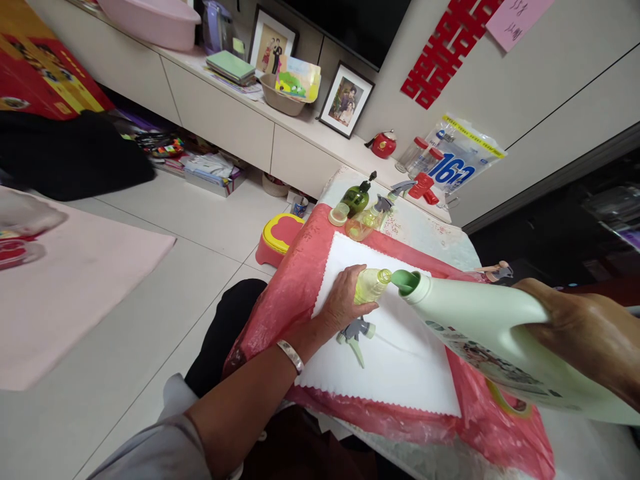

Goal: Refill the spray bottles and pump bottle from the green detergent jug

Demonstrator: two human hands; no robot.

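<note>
My left hand [344,297] is wrapped round a small yellow-tinted clear bottle [371,287], its open neck turned toward the right. In my right hand [575,327] is the handle of a large pale green jug [480,310], tipped so that its green spout [404,281] meets the bottle's neck. Whether liquid is flowing I cannot tell. Below the bottle, a grey and green spray head [357,333] with a thin tube lies on a white scalloped-edge sheet [395,377].
Beyond the sheet stand a green pump bottle [356,199], a yellowish spray bottle [365,223] and a small cup [339,213]. Red plastic [300,287] covers the table under the sheet. A tape roll [510,402] lies beneath the jug. A yellow-topped stool [280,233] is left of the table.
</note>
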